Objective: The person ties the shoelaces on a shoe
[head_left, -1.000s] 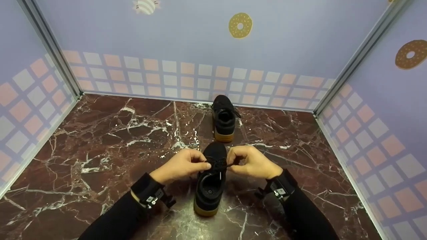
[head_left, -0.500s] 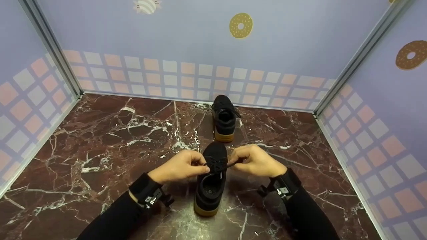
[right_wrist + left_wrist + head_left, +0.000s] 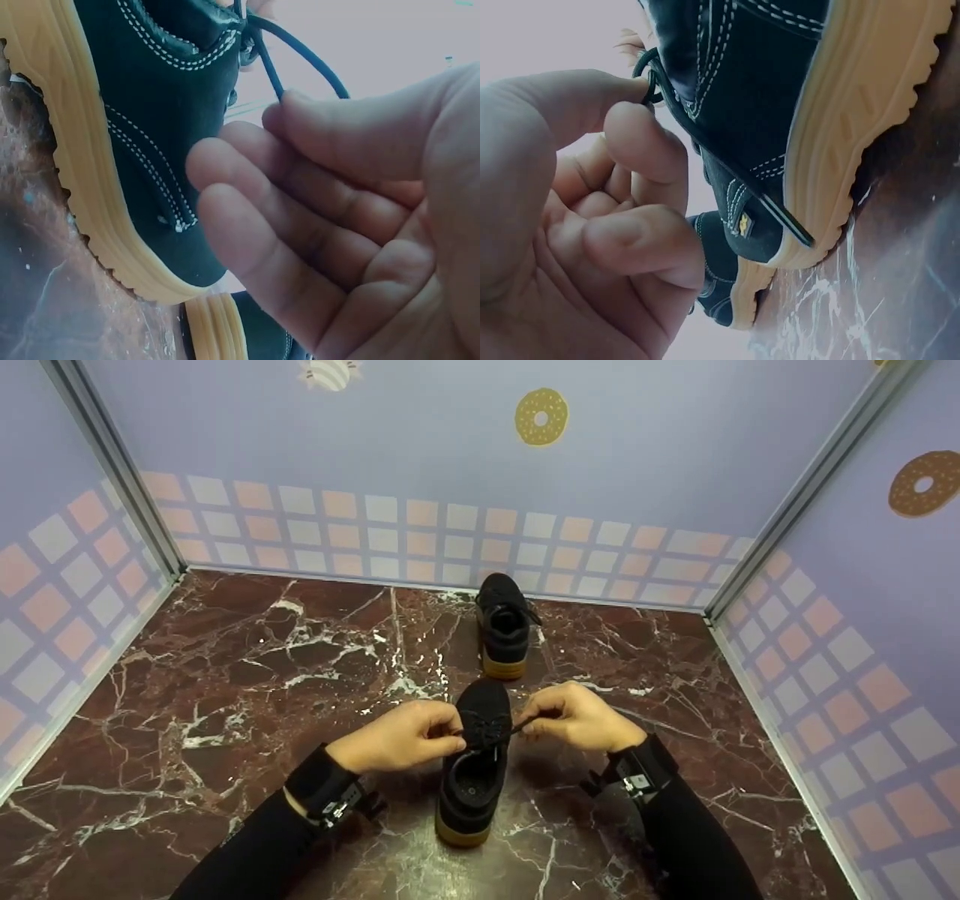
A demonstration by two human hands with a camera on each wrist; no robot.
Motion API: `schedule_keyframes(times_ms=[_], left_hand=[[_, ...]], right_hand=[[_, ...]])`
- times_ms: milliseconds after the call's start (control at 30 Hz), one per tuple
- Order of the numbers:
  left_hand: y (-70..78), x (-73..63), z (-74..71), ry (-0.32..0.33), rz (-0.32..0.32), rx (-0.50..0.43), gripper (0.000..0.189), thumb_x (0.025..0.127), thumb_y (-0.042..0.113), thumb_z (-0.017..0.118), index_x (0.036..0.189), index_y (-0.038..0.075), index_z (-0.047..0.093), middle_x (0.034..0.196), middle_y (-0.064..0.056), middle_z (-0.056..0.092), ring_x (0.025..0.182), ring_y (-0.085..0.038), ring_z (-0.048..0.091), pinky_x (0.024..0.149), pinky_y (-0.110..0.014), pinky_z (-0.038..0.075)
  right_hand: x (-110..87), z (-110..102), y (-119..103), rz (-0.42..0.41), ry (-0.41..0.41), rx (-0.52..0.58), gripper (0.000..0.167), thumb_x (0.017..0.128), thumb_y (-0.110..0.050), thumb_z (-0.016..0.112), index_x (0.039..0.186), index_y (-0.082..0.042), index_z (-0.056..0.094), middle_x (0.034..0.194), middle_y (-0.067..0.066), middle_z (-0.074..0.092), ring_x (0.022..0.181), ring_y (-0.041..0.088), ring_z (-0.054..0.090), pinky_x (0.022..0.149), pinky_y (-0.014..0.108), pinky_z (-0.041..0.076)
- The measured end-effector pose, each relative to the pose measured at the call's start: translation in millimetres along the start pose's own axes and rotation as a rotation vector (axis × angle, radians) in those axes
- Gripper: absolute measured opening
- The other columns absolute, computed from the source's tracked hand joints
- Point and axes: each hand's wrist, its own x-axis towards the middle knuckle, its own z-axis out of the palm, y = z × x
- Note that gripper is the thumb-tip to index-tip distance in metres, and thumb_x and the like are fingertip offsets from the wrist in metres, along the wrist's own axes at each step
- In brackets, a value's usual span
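Observation:
A black lace-up shoe (image 3: 471, 817) with a tan sole sits in the middle, its toe pointing away from me. At its left side my left hand (image 3: 397, 736) pinches a black shoelace (image 3: 651, 75) between thumb and index finger. One end of the lace (image 3: 739, 174) hangs down along the shoe's side in the left wrist view. On the other side my right hand (image 3: 583, 718) pinches a stretch of lace (image 3: 267, 66), drawn out sideways from the laced front. The right wrist view shows that lace doubled above the thumb. Both hands are just off the shoe's sides.
Directly beyond the toe stands a second black shoe (image 3: 504, 639) with a tan sole, facing the same way. The surface is dark red marbled stone (image 3: 285, 682). Lilac panels (image 3: 420, 442) with a tile print enclose it at the back, left and right.
My hands have moved slightly apart, the left one leftward and the right one rightward. More lace shows between the shoe and my right hand. The shoes have stayed in place.

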Motion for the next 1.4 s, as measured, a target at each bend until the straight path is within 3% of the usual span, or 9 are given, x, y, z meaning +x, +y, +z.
schedule_keyframes(times_ms=[133, 267, 400, 567, 700, 867, 1133, 1400], left_hand=[[3.4, -0.8, 1.0, 0.012, 0.023, 0.084, 0.012, 0.107, 0.017, 0.074, 0.098, 0.016, 0.067, 0.091, 0.009, 0.06, 0.082, -0.008, 0.055, 0.076, -0.033, 0.052], [7.7, -2.3, 3.9, 0.045, -0.016, 0.11, 0.007, 0.11, 0.02, 0.071, 0.106, 0.016, 0.069, 0.094, 0.009, 0.065, 0.084, -0.01, 0.059, 0.078, -0.036, 0.054], [9.9, -2.7, 6.6, 0.069, -0.064, 0.034, 0.009, 0.11, 0.023, 0.073, 0.111, 0.014, 0.073, 0.098, 0.007, 0.07, 0.086, -0.01, 0.064, 0.079, -0.036, 0.058], [11.2, -1.0, 10.6, 0.062, -0.089, -0.063, 0.019, 0.102, 0.028, 0.084, 0.105, 0.012, 0.075, 0.093, 0.007, 0.069, 0.081, -0.009, 0.062, 0.073, -0.03, 0.057], [11.3, 0.8, 14.9, 0.087, -0.087, -0.04, 0.015, 0.102, 0.025, 0.084, 0.102, 0.012, 0.076, 0.093, 0.006, 0.071, 0.08, -0.008, 0.061, 0.073, -0.03, 0.056], [10.9, 1.7, 17.3, 0.117, -0.093, -0.029, 0.009, 0.104, 0.023, 0.081, 0.103, 0.014, 0.078, 0.099, 0.007, 0.074, 0.088, -0.01, 0.065, 0.082, -0.034, 0.059], [9.5, -0.6, 14.6, 0.106, -0.09, -0.065, 0.007, 0.105, 0.021, 0.078, 0.103, 0.015, 0.077, 0.098, 0.008, 0.073, 0.086, -0.01, 0.066, 0.082, -0.034, 0.059], [4.6, -0.6, 11.0, 0.093, -0.057, -0.067, 0.008, 0.105, 0.019, 0.078, 0.1, 0.014, 0.077, 0.092, 0.009, 0.071, 0.079, -0.007, 0.062, 0.076, -0.031, 0.055]], right_hand=[[0.3, 0.9, 1.2, 0.002, 0.007, -0.022, 0.006, 0.103, -0.011, 0.078, 0.101, -0.009, 0.083, 0.097, -0.001, 0.079, 0.084, 0.013, 0.071, 0.076, 0.028, 0.058], [0.7, 3.1, -0.2, 0.002, 0.008, -0.061, 0.006, 0.104, -0.012, 0.078, 0.103, -0.01, 0.083, 0.099, -0.006, 0.078, 0.087, 0.012, 0.07, 0.077, 0.028, 0.057], [1.2, 4.7, -3.2, 0.016, 0.001, -0.035, 0.007, 0.104, -0.01, 0.076, 0.106, -0.009, 0.082, 0.103, 0.002, 0.08, 0.091, 0.014, 0.073, 0.081, 0.029, 0.06], [1.8, 6.8, -4.6, 0.028, -0.007, 0.018, 0.008, 0.104, -0.005, 0.073, 0.107, -0.005, 0.081, 0.103, 0.011, 0.081, 0.092, 0.016, 0.075, 0.083, 0.031, 0.063], [3.1, 9.3, -5.6, 0.009, -0.016, 0.041, 0.007, 0.103, -0.004, 0.073, 0.105, -0.002, 0.079, 0.103, 0.009, 0.081, 0.093, 0.017, 0.074, 0.083, 0.035, 0.064], [4.1, 11.1, -6.6, -0.011, -0.028, 0.05, 0.006, 0.101, -0.005, 0.078, 0.102, -0.011, 0.08, 0.102, 0.006, 0.08, 0.092, 0.016, 0.073, 0.08, 0.037, 0.065], [1.3, 7.3, -8.0, 0.014, -0.024, 0.03, 0.014, 0.098, 0.0, 0.076, 0.096, -0.014, 0.079, 0.097, -0.009, 0.076, 0.085, 0.015, 0.069, 0.073, 0.029, 0.06], [0.7, 5.5, -3.6, 0.042, -0.082, 0.169, 0.014, 0.097, 0.004, 0.072, 0.099, -0.009, 0.078, 0.097, 0.005, 0.08, 0.08, 0.013, 0.07, 0.069, 0.024, 0.056]])
